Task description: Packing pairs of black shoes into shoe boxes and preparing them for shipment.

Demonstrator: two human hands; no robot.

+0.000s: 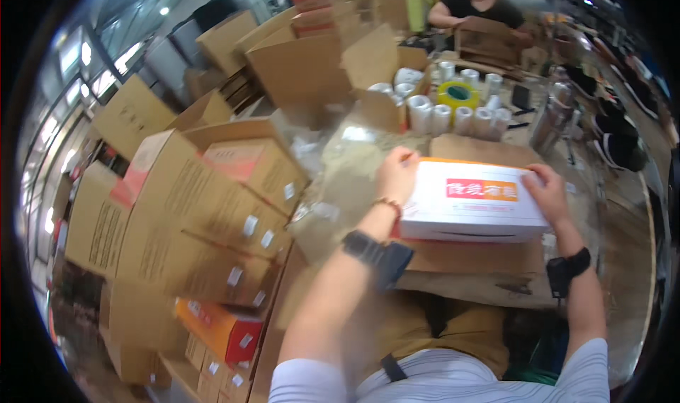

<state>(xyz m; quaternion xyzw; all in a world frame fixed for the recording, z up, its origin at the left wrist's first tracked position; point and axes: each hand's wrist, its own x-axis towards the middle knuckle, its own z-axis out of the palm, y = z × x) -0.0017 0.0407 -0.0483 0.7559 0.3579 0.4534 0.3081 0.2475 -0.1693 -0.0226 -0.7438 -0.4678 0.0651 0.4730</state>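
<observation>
A white shoebox-like carton [467,215] with an orange and red printed label lies before me on a flattened sheet of brown cardboard [474,258]. At its left end is my left hand [398,176], fingers curled in near the top corner; whether they pinch anything small is hidden. My right hand [547,192] grips the right end, thumb on the top face and fingers over the far side. Dark devices are strapped to both wrists.
Several rolls of white labels [460,120] and a yellow tape roll [457,95] stand beyond the box. Open cartons with packed boxes [241,162] are stacked on the left, an orange box [219,325] below. Black shoes [620,151] lie right. A co-worker [482,6] handles cardboard opposite.
</observation>
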